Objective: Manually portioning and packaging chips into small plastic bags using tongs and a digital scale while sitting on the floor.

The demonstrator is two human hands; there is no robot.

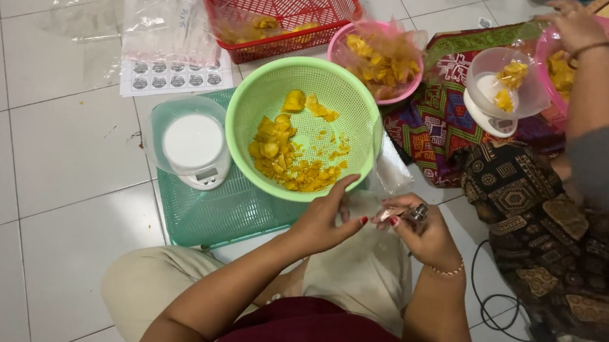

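Observation:
My left hand [326, 220] and my right hand [416, 230] meet just below the green basket [252, 105], which holds yellow chips [280, 155]. Both hands pinch a clear plastic bag [385, 171] that stands up between them, its mouth near my fingertips. The bag looks empty. A ring shows on my right hand and a bracelet on the wrist.
A white kitchen scale [194, 148] sits left of the basket on a green mesh lid [221, 211]. A red crate [260, 1] and a pink bowl with a bag of chips [378, 57] lie beyond. Another person [599, 107] works at the right with a second scale [495, 92]. A black cable [487, 294] runs on the tiles.

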